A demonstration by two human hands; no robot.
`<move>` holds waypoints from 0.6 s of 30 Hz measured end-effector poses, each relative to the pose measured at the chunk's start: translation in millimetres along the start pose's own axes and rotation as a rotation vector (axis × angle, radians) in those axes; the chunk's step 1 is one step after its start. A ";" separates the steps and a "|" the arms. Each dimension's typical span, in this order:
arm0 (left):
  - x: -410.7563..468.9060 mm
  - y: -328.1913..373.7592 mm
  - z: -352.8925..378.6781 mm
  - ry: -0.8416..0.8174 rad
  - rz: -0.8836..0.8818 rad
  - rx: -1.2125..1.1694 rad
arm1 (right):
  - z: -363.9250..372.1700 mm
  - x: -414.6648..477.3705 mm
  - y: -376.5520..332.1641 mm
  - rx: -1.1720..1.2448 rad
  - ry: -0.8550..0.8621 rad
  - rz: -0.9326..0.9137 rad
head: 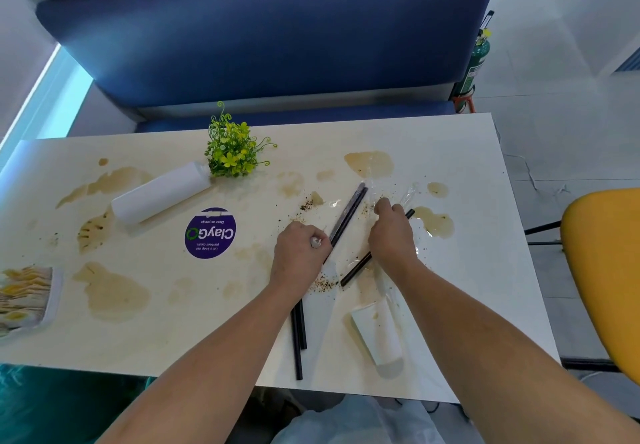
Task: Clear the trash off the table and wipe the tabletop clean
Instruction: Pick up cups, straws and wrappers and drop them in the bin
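Note:
Brown spills stain the white table, and crumbs lie scattered around its middle. My left hand is closed on black straws that stick out past the fist on both sides, with a small crumpled bit of wrapper at the fingers. My right hand pinches a clear plastic wrapper and lies over another black straw. One white paper cup lies on its side near the front edge. A second tipped white cup rests at the left.
A small yellow-green artificial plant stands at the back middle, and a round purple sticker is stuck on the tabletop. A tray of folded napkins sits at the left edge. A blue bench lies behind, a yellow chair at right.

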State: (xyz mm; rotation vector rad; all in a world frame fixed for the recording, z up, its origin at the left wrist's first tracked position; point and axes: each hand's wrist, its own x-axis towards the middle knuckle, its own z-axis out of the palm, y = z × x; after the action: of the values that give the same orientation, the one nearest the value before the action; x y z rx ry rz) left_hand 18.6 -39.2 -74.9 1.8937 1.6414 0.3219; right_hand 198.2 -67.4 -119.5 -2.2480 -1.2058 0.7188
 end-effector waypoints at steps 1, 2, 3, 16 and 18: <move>-0.5 -0.4 -0.9 0.011 -0.002 -0.009 | -0.6 0.4 -0.8 0.027 0.006 0.002; -0.9 -1.2 -1.7 0.023 -0.005 -0.023 | -1.0 1.4 -1.5 0.052 0.010 0.006; -1.2 -2.0 -2.4 0.038 -0.007 -0.042 | -1.3 3.1 -1.9 0.073 0.009 0.009; 3.3 -15.2 4.3 0.043 -0.007 -0.122 | 4.6 18.6 -5.3 -0.158 -0.172 -0.019; 4.7 -15.6 4.9 0.039 -0.004 -0.115 | 4.2 19.4 -7.0 -0.184 -0.183 -0.021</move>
State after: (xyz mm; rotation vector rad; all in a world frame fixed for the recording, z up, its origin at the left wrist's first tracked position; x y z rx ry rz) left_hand 9.5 -35.3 -88.7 1.8089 1.6164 0.4443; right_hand 200.4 -46.7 -122.4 -2.3548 -1.4322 0.8521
